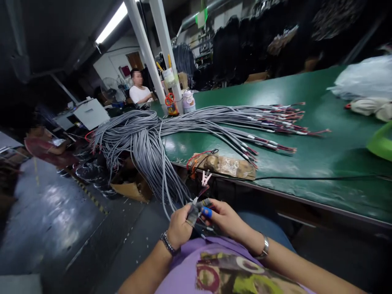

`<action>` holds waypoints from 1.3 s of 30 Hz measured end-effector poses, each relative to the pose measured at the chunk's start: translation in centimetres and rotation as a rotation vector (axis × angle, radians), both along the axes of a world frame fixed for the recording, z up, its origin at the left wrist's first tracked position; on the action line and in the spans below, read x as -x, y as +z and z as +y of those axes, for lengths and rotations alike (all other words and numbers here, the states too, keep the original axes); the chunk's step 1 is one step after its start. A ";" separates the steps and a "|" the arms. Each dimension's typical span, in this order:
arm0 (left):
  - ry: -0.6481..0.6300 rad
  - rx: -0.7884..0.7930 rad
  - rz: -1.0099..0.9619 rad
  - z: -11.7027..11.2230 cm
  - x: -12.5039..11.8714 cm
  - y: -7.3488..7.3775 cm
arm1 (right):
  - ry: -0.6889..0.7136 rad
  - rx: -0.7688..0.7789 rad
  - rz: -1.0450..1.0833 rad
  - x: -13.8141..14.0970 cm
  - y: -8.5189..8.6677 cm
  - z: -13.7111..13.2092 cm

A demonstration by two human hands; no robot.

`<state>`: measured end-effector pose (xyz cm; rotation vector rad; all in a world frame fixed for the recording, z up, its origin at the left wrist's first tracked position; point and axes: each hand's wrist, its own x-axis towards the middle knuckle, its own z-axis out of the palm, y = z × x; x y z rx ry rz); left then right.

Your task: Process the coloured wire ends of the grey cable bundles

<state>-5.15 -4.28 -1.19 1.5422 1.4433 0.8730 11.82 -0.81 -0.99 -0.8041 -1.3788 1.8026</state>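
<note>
My left hand (179, 225) and my right hand (225, 216) meet in front of my lap, both closed on the stripped end of one grey cable (196, 201) with thin red and white wires. Grey tape wraps my left thumb and blue tape caps a right fingertip. The cable runs up into a big bundle of grey cables (143, 139) that drapes off the edge of the green table (321, 163). Their stripped ends (275, 122) fan out across the tabletop. A small pink clip (206, 178) hangs just above my hands.
A brown taped block (228, 165) with red wires sits at the table edge. A black cord (306, 178) runs along the table. White posts (153, 53), bottles, a plastic bag (364, 77) and a green tray (381, 143) stand farther off. A seated person (139, 87) is at the back left.
</note>
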 end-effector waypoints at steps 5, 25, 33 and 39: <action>-0.300 0.032 -0.066 0.7 0.1 1.3 | -0.001 0.007 -0.004 0.2 0.2 0.1; -0.450 -0.275 0.128 -1.8 1.8 7.6 | -0.255 -0.053 -0.128 -2.1 -1.1 1.2; -0.504 -0.527 0.432 -1.8 -1.2 9.3 | -0.220 -0.001 -0.174 -2.4 -1.4 2.3; -0.606 -0.564 0.253 -2.0 -2.6 11.5 | -0.128 0.013 -0.159 -2.7 -2.3 3.3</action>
